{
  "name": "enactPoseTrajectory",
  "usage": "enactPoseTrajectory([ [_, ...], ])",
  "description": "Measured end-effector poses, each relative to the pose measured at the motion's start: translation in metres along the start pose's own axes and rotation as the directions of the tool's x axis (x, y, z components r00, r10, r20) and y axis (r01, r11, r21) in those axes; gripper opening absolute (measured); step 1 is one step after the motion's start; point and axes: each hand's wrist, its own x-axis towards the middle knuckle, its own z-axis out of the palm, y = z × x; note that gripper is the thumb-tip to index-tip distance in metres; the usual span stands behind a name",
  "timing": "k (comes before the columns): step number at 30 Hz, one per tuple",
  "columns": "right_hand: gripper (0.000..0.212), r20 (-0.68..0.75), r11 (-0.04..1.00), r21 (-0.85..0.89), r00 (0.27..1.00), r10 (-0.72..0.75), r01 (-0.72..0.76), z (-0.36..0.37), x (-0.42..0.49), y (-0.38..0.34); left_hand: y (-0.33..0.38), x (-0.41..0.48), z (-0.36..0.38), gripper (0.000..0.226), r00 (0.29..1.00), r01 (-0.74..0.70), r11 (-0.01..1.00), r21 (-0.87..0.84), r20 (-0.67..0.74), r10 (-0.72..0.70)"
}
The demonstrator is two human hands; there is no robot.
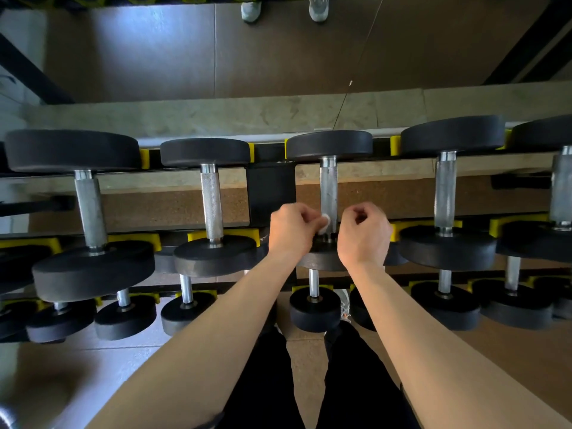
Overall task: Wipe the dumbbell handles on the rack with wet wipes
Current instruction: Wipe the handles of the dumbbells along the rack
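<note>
Left hand [291, 230] pinches wipe [324, 223] (against handle [328, 187]).

The floor [93, 360] down low is made of light brown tiles with thin lines between them. A pale patch of light [37, 379] lies on it at the lower left. Higher up runs a long grey ledge [216, 114], rough and spotty. Above it is a wide, smooth, dark brown surface [139, 51] with a thin seam running up it, and soft light shines on it. A thick black beam [28, 72] slants across the left corner, and another slants across the right corner. A thin wire [360, 57] slants down the middle. At the very top are two pale shoes [251, 9]. A speckled brown strip [173, 209] runs sideways lower down.
</note>
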Motion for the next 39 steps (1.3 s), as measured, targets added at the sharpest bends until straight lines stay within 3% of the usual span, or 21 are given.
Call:
enactPoseTrajectory([
  [3, 0.013, 0.002, 1.000, 0.005, 1.000, -0.004, 0.004, 0.000, -0.001, 0.001, -0.002, -0.004, 0.000, 0.015, 1.000, -0.007, 0.999, 0.047, 0.000, 0.007],
  [8, 0.014, 0.004, 1.000, 0.009, 1.000, 0.005, -0.005, -0.002, -0.003, -0.003, 0.038, 0.012, 0.000, 0.007, 0.958, -0.125, 0.975, -0.186, -0.278, 0.070],
  [11, 0.013, 0.007, 1.000, 0.016, 1.000, 0.006, -0.006, -0.003, -0.002, -0.002, 0.048, 0.020, 0.005, 0.008, 0.935, -0.181, 0.968, -0.176, -0.337, 0.113],
  [18, 0.012, 0.018, 0.999, 0.031, 1.000, -0.021, 0.021, -0.010, 0.003, 0.001, 0.016, -0.006, 0.017, 0.015, 0.952, -0.220, 0.959, 0.178, -0.176, 0.251],
  [26, 0.014, 0.019, 0.999, 0.016, 0.999, -0.037, 0.036, -0.002, -0.003, 0.000, 0.058, 0.025, 0.002, 0.015, 0.911, -0.162, 0.985, -0.065, -0.394, 0.124],
  [31, 0.014, 0.020, 0.998, 0.027, 0.998, -0.059, 0.059, -0.004, -0.003, 0.002, 0.023, -0.003, 0.008, 0.009, 0.958, -0.161, 0.972, 0.174, -0.208, 0.196],
  [34, 0.012, 0.037, 0.995, 0.065, 0.997, -0.074, 0.072, -0.005, -0.003, 0.004, 0.013, -0.014, 0.007, 0.012, 0.983, -0.124, 0.956, 0.267, -0.096, 0.154],
  [36, 0.012, 0.097, 0.987, 0.100, 0.986, -0.136, 0.126, -0.007, -0.003, 0.008, 0.016, -0.020, 0.006, 0.009, 0.986, -0.115, 0.974, 0.196, -0.099, 0.137],
  [39, 0.020, 0.244, 0.962, 0.130, 0.932, -0.267, 0.241, -0.017, -0.002, 0.011, 0.020, -0.031, 0.006, 0.008, 0.981, -0.097, 0.993, -0.060, -0.176, 0.085],
])
